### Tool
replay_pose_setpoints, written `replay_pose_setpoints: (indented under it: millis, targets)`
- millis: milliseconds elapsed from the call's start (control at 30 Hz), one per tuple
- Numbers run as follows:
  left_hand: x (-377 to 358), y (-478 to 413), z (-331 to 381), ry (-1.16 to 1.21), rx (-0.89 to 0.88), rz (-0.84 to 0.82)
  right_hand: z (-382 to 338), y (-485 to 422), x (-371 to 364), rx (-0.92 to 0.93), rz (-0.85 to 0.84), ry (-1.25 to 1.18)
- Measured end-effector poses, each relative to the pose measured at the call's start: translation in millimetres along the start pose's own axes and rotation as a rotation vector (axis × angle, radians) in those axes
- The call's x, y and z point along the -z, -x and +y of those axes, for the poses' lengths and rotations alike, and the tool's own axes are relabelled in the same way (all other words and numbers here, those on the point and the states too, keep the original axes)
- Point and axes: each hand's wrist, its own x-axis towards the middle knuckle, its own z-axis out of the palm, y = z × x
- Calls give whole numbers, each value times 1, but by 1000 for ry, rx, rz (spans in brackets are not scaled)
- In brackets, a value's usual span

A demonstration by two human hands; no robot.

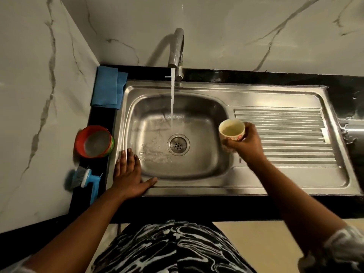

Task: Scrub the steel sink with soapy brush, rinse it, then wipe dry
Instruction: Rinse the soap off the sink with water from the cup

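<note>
1. The black counter (197,205) runs along the marble wall.
2. A steel sink (275,91), with a ribbed drainboard on its right, is set into it.
3. A folded blue cloth (107,88) lies in the back left corner, just beside the sink's rim.
4. A red-rimmed round tub (94,141) sits left of the basin.
5. A blue-handled brush (86,178) lies in front of the tub, near it.
</note>
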Motion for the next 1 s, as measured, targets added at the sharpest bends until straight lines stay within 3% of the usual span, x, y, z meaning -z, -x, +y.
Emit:
replay_pose_setpoints:
  millis: [233,367,733,1000]
  targets:
    - [0,2,-4,29,-34,-3,-8,-24,64,99,-70,605]
    - [1,4,-3,35,-50,17,1,-27,70,73,-153,788]
    - [0,4,-3,34,-51,22,10,4,77,116,-136,832]
    - [-3,4,-5,35,-60,31,22,43,81,218,-255,934]
